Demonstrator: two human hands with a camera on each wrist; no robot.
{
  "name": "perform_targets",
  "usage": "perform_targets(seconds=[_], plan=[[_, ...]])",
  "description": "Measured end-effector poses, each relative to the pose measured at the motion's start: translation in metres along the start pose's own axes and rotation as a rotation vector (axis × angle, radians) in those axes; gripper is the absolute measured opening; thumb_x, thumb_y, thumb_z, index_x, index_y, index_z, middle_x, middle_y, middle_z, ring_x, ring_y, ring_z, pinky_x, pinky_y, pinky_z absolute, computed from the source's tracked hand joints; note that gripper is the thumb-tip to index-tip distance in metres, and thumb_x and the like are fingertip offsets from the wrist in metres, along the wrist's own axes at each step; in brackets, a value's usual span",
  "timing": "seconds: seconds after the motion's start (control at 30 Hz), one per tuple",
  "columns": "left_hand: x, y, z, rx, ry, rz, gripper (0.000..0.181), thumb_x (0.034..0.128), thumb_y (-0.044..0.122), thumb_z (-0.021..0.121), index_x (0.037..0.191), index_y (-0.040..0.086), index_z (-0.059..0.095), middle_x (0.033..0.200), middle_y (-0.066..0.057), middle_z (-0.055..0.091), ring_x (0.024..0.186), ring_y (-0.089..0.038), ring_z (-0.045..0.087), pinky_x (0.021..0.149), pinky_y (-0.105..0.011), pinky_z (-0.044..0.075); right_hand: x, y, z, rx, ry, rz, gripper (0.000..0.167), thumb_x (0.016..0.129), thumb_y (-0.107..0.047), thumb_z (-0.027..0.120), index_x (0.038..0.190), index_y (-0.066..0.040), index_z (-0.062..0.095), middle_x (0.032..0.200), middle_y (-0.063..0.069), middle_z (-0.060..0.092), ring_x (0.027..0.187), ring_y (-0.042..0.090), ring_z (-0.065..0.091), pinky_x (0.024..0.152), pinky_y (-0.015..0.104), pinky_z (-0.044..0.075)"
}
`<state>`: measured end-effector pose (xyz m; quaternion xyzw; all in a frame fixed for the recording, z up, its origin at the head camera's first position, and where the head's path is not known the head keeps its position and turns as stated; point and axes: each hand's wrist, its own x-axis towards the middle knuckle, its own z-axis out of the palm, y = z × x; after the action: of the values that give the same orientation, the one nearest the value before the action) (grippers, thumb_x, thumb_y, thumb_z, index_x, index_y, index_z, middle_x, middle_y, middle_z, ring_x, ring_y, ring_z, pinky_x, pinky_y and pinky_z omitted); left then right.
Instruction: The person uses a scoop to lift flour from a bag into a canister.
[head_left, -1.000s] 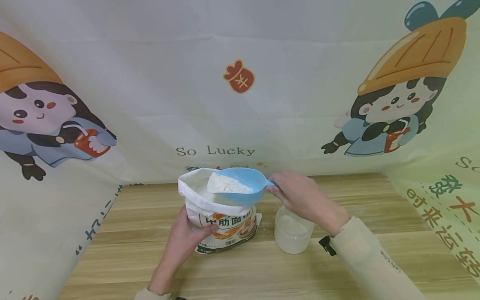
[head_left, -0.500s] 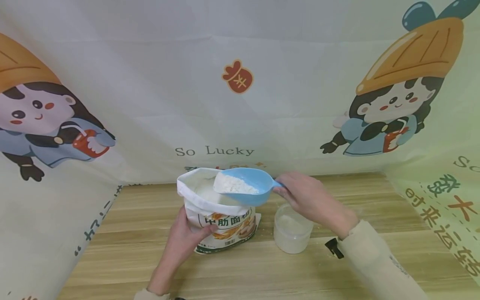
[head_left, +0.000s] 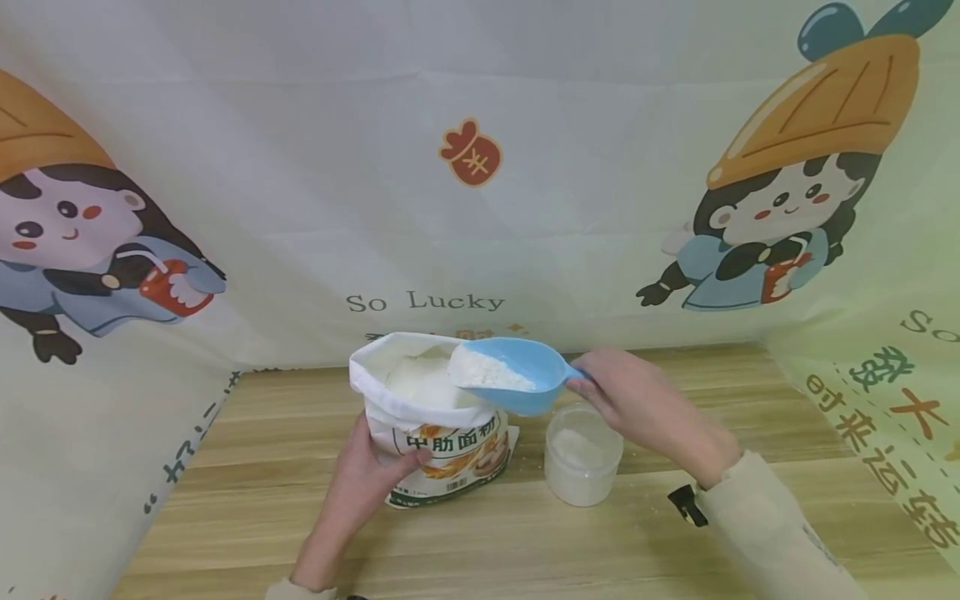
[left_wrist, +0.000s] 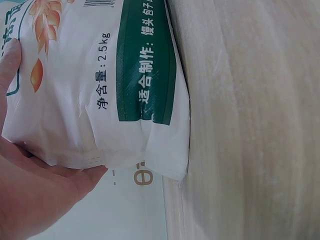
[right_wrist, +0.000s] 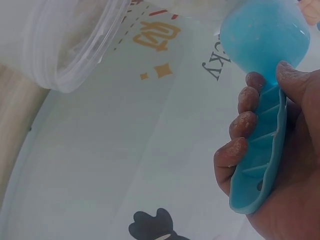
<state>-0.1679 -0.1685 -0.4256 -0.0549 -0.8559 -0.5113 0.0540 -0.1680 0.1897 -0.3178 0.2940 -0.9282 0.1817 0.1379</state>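
- The right hand (head_left: 637, 398) is clamped round the handle of a light blue plastic scoop (head_left: 531, 402); in the right wrist view its fingers curl about the ribbed handle, the thumb lies by the neck, and white powder dusts the fingers.
- The scoop is held in the air with its mouth toward the bag, its front end over the right part of the bag's opening and its rear end past the rim; whether it touches the rim, I cannot tell.
- A heap of white flour (head_left: 487, 372) lies in the front of the scoop.
- The left hand (head_left: 365, 477) grips the left side of a white flour bag (head_left: 480, 469), thumb across the printed front, the other fingers bent round the side.
- The bag stands on the table, its top open and folded outward, with pale flour inside; its front bears Chinese lettering, wheat ears, a barcode and a green lower band.
- Just right of the bag, apart from it, a clear round jar (head_left: 582, 481) stands open, with white powder inside.
- Beneath is a wood-grain table (head_left: 525, 550).
- Behind and at the sides hangs a pale backdrop (head_left: 322, 175) with cartoon figures, a red pouch and "So Lucky".
- Cream sleeves (head_left: 765, 517) cover the forearms.
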Motion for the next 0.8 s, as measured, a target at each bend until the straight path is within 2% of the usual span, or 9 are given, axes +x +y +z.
perform_targets(seconds=[0.27,0.67,0.8], plan=[[0.000,0.000,0.000,0.006,0.004,0.004,0.089,0.0767,0.026,0.093,0.148,0.007,0.042,0.139,-0.017,0.058,0.129,-0.038,0.054,0.109,-0.062,0.043,-0.014,0.010,0.000,0.012,0.039,0.002,0.012,0.101,-0.014,0.066,0.105,-0.003,0.069,0.095,0.006,0.069,0.091,0.024,0.065,0.081,0.045,0.057],[0.001,-0.004,0.001,0.007,0.002,-0.001,0.092,0.0761,0.025,0.093,0.149,0.008,0.040,0.140,-0.015,0.057,0.129,-0.037,0.054,0.109,-0.062,0.042,-0.042,0.025,0.000,-0.025,0.105,-0.018,0.005,0.097,-0.009,0.070,0.102,-0.006,0.068,0.090,0.001,0.066,0.085,0.021,0.062,0.073,0.042,0.055],[0.001,-0.003,0.002,0.023,0.004,-0.016,0.092,0.0767,0.027,0.093,0.150,0.008,0.039,0.139,-0.016,0.057,0.129,-0.038,0.054,0.109,-0.062,0.042,-0.055,0.031,0.000,-0.040,0.120,-0.013,0.005,0.097,-0.009,0.071,0.097,-0.010,0.066,0.084,-0.005,0.059,0.080,0.015,0.056,0.069,0.039,0.052]])
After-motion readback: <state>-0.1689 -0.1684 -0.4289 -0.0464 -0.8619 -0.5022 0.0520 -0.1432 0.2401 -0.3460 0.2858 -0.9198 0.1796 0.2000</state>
